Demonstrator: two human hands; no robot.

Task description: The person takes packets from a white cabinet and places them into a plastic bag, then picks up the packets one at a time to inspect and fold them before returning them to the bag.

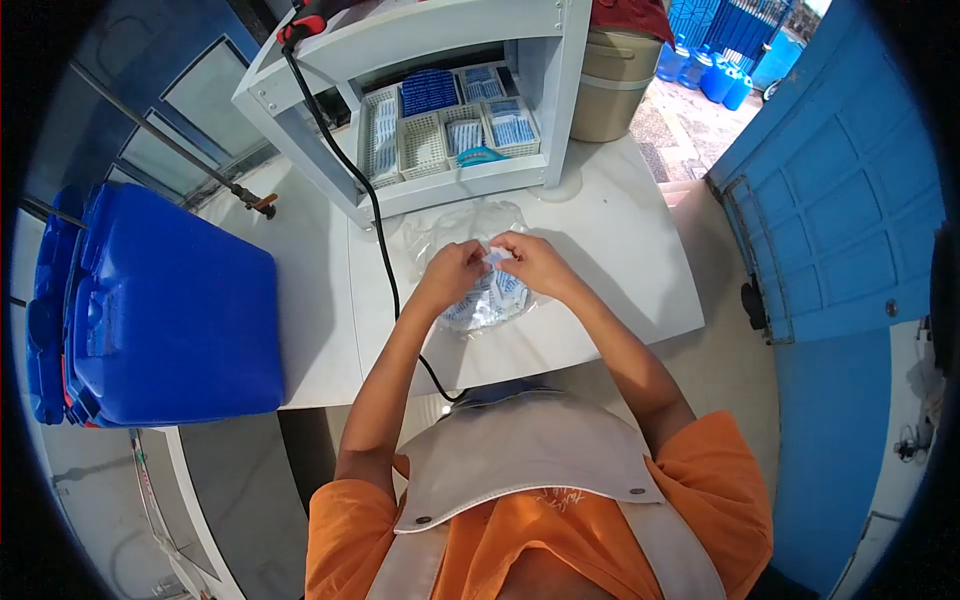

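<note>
Clear plastic bag point(470, 225); both hands point(497, 268) pinching its packets point(490, 298).

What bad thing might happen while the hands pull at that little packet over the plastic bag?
The left hand and right hand pinch a small packet above a clear plastic bag of more packets. It might tear or slip, spilling them on the white table. The black cable runs beside the left wrist, so an arm might snag it.
</note>
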